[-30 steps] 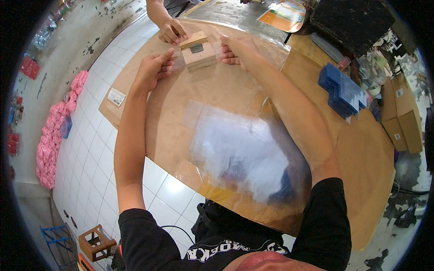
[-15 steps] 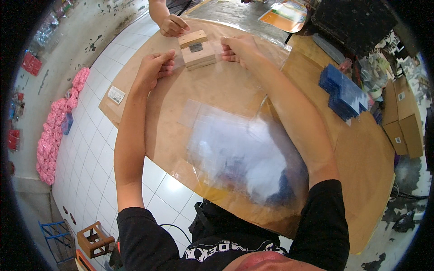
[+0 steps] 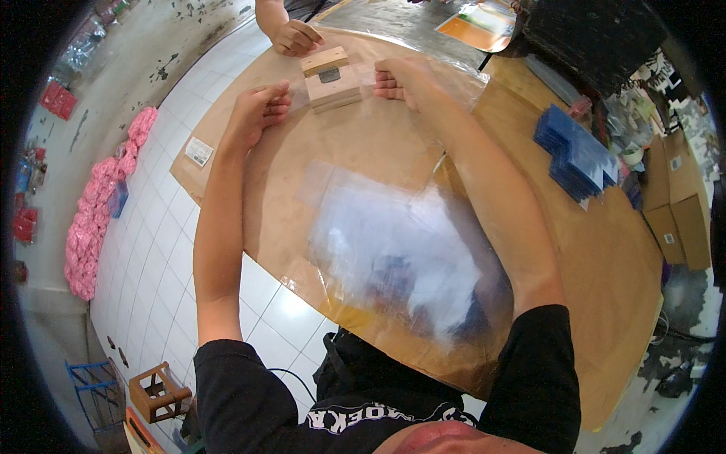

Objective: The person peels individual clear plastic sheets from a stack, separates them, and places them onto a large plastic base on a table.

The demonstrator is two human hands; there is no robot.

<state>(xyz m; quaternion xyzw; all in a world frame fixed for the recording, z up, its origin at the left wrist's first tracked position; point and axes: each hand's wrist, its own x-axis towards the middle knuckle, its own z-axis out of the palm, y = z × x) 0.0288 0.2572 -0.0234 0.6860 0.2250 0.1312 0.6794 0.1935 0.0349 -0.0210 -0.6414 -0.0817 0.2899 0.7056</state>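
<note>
Pink bundled matl (image 3: 89,227) runs along base of L wall (image 3: 181,38), paint flaking, w/ red pkts (image 3: 57,100) up on it; small blue item (image 3: 119,199) right beside the pink. White tile flr (image 3: 144,257) next to that, then brown stool (image 3: 160,392) nr blue metal rack (image 3: 94,387) btm L. Top R: big dark box (image 3: 586,45), orange/white sheet (image 3: 480,29) just L of it. R side: stack of blue flat pcs (image 3: 571,147), clear bags (image 3: 629,125) nr it, cardboard box (image 3: 675,200) beyond, dark cables (image 3: 688,334) below

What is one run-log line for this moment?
left hand: left of wooden block; right hand: right of block; grips: unclear; co-worker's hand: near block's far-left corner
</note>
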